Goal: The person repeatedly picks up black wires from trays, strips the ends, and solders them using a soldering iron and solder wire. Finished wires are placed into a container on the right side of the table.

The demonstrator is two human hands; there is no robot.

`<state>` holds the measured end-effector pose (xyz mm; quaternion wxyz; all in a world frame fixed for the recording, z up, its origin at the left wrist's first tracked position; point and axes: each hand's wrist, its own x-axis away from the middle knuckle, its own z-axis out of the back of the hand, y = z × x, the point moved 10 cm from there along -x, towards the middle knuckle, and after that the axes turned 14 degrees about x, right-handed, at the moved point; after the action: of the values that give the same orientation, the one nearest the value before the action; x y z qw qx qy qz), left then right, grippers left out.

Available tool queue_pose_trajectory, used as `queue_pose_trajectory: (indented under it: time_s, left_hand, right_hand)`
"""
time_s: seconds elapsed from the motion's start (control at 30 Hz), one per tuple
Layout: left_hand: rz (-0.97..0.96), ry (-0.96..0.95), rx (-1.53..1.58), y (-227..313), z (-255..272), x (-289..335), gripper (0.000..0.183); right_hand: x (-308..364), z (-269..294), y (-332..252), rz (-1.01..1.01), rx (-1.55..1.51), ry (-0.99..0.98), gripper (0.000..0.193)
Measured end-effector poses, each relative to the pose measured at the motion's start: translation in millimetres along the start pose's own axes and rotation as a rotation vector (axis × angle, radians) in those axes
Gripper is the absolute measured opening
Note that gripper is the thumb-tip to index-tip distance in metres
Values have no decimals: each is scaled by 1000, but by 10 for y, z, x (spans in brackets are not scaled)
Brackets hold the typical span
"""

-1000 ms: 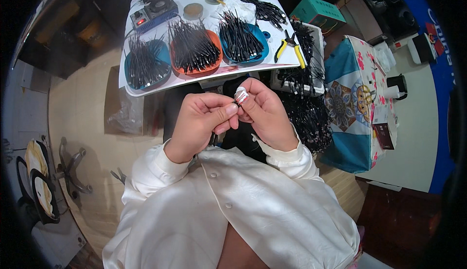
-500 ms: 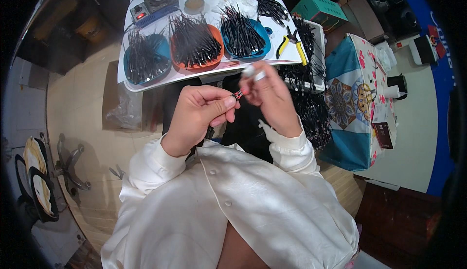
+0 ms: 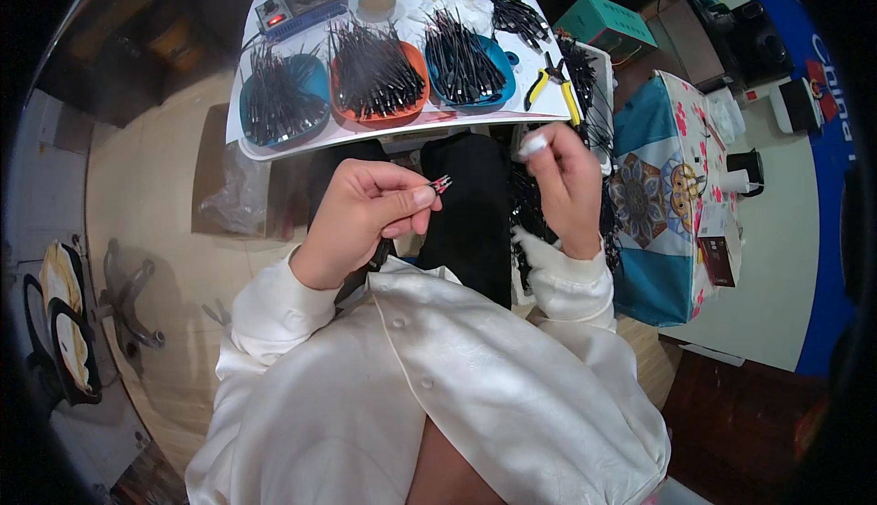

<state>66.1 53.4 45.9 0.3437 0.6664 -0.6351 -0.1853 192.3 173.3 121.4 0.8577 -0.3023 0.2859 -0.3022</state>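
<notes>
Your left hand [image 3: 365, 217] pinched a thin black wire with small red-and-silver end [image 3: 439, 183] between thumb and forefinger, over your lap. Your right hand [image 3: 565, 185], at three o'clock from it and apart, closed on a small white piece [image 3: 533, 145]. At twelve o'clock stood the orange round tray of black wires [image 3: 376, 74].

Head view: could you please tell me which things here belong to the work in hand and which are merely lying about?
In use:
- left hand pinching a small wire end
- right hand with a white-wrapped fingertip
- three trays of black wires: blue, orange, blue
- loose bundle of black wires

Lying about:
- yellow-handled pliers
- green box
- patterned cloth
</notes>
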Motion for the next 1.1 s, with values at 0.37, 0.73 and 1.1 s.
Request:
queue_pose_trajectory:
  time_s: [0.37, 0.73, 1.1]
  left_hand:
    - [219, -95, 166, -171, -185, -57, 13]
    - [-679, -150, -996, 360, -552, 202, 11]
    - [-760, -120, -926, 313, -489, 249, 15]
  right_hand:
    - [208, -52, -699, 704, 231, -24, 35]
    - [199, -305, -225, 148, -121, -349, 11]
    - [351, -43, -449, 406, 344, -13, 17]
